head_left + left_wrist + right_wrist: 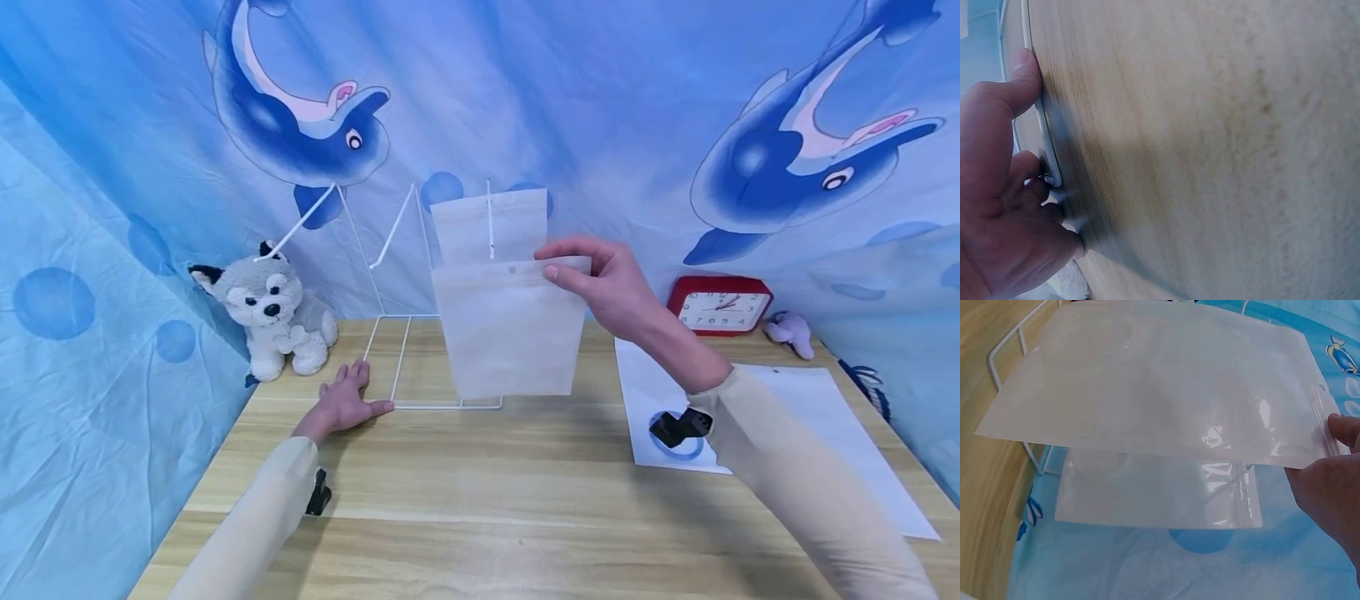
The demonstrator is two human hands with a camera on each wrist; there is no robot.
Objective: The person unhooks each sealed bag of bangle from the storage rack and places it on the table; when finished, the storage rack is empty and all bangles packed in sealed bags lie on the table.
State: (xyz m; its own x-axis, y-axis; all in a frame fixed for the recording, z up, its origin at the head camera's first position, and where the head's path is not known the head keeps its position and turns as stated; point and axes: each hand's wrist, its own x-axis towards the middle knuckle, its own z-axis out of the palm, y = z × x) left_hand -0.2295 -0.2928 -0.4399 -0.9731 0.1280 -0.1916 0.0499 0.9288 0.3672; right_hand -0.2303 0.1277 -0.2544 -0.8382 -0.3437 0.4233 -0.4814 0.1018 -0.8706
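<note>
My right hand (611,283) pinches the top right corner of a white zip-top bag (513,333) between thumb and fingers. A small hang hole shows near its top edge, just below the tip of the rack's right prong. Behind it, a second white bag (468,223) hangs on that prong; the right wrist view shows its lower part (1154,490) beneath the held bag. My left hand (345,404) rests on the front left corner of the white wire rack (450,407), thumb on the front bar and fingers spread by the side bar.
At the back left sits a husky plush (273,312), close to the rack's two bare prongs. A red clock (720,305) and a small purple toy (790,333) stand back right. White sheets (825,433) lie under my right forearm; a blue dolphin-print cloth (570,100) hangs behind.
</note>
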